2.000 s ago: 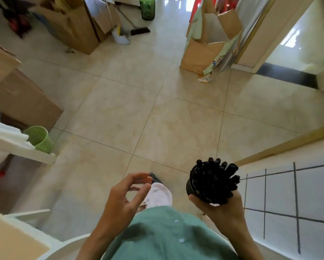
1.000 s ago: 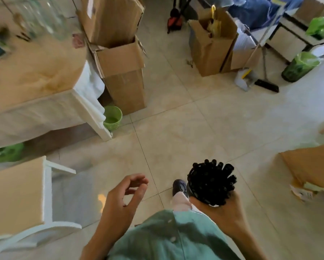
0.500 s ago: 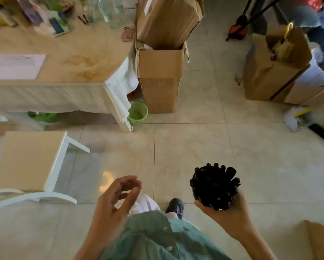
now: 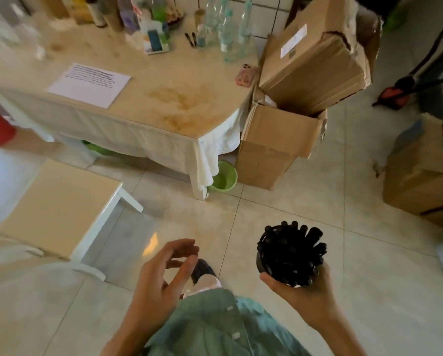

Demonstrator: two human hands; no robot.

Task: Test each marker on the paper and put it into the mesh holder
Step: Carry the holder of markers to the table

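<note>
Head view:
- My right hand (image 4: 301,291) is cupping the holder (image 4: 262,260) from below, fingers curled round its base, low and right of centre over the floor (image 4: 305,209).
- The holder is tilting toward me, packed full of black markers (image 4: 291,253) whose capped ends are fanning out of its mouth.
- My left hand (image 4: 164,276) is hovering to the left of the holder, apart from it, fingers loosely bent and slightly spread, gripping nothing.
- My green shirt (image 4: 215,327) is filling the bottom middle, and a dark shoe (image 4: 202,269) is showing between my hands.
- The paper (image 4: 88,84), with lines of scribble along its upper part, is lying flat on the table (image 4: 164,98) at upper left, well apart from the holder.
- Bottles (image 4: 228,29) and a pink phone (image 4: 246,75) are sitting toward the table's far side and right edge.
- An open box (image 4: 274,147) is standing just beside the table's corner, with a second box (image 4: 315,62) leaning into its top.
- A green bin (image 4: 223,178) is sitting on the floor at the table's corner.
- A white stool (image 4: 58,209) is standing at left.
</note>
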